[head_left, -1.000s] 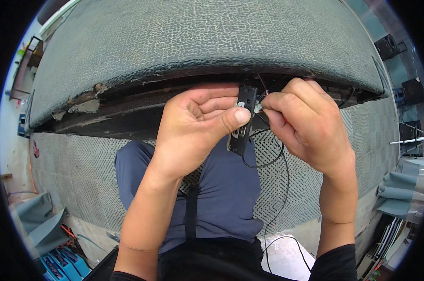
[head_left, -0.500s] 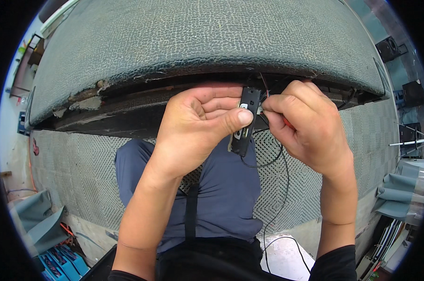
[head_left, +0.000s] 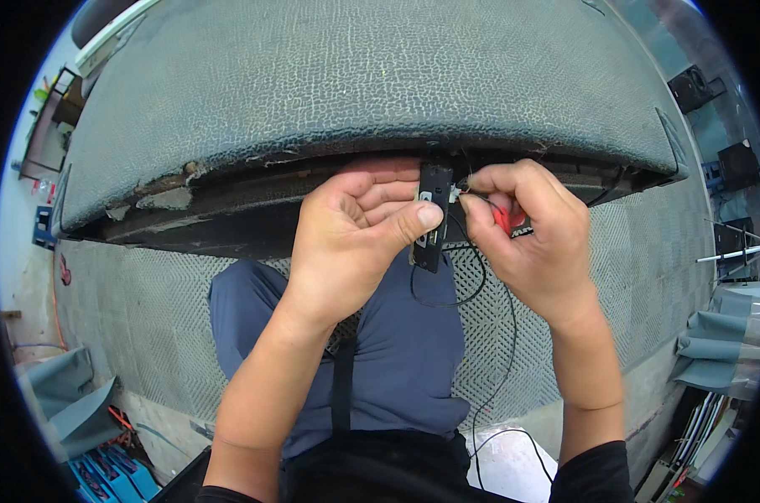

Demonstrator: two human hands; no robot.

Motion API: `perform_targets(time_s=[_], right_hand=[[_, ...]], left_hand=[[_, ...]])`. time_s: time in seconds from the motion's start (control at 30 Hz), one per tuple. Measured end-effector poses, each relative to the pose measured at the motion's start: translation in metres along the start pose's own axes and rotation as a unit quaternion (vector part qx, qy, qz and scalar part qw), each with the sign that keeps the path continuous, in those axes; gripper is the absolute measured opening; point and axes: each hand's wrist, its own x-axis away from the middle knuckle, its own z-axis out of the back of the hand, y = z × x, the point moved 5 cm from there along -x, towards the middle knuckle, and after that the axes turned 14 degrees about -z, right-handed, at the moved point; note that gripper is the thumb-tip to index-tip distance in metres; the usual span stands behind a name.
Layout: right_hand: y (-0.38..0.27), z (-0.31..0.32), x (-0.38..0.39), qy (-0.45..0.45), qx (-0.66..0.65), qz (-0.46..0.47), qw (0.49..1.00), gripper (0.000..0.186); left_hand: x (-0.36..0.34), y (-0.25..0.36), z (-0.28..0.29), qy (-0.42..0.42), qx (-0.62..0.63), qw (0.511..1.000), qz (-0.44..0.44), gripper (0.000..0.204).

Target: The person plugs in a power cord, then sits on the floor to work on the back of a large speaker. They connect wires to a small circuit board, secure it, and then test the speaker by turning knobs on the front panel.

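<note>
My left hand (head_left: 338, 243) holds a narrow black electronic module (head_left: 430, 251) upright, thumb pressed on its face and fingers behind it. Just right of it my right hand (head_left: 531, 226) pinches thin wires by a small white connector (head_left: 454, 194) at the module's side. A red object (head_left: 503, 216), too hidden to name, shows inside the curled right fingers. Both hands are at the dark open underside (head_left: 229, 222) of a large cabinet covered in cracked grey material (head_left: 380, 75). A black cable (head_left: 472, 298) loops down from the module over my blue-trousered legs (head_left: 397, 352).
A grey patterned mat (head_left: 145, 310) lies under my legs, with a white board (head_left: 514, 474) behind. Speakers (head_left: 689, 88) and metal stands are at the right edge, with grey sheeting (head_left: 715, 331). Blue crates (head_left: 111, 469) sit at lower left, a small rack at upper left.
My right hand has moved left and turned, uncovering more of the white connector and the red object in its fingers. The module and my left hand have shifted slightly.
</note>
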Motion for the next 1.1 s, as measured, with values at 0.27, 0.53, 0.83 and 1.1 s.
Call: perform_targets(time_s=[0.27,0.53,0.83,1.1], right_hand=[[-0.001,-0.004,0.002,0.013,0.035,0.095,0.995,0.02],[-0.004,-0.003,-0.002,-0.001,0.037,0.113,0.993,0.021],[-0.004,-0.002,-0.007,-0.028,0.032,0.124,0.991,0.018],[0.009,-0.01,0.01,0.036,-0.047,0.022,0.998,0.022]], left_hand=[[0.002,-0.003,0.0,0.009,-0.011,1.0,-0.002,0.043],[0.002,-0.002,-0.001,-0.002,-0.008,1.0,-0.014,0.04],[0.001,-0.002,0.001,0.001,-0.017,1.0,-0.005,0.039],[0.007,-0.01,0.002,0.019,0.004,0.999,-0.031,0.044]])
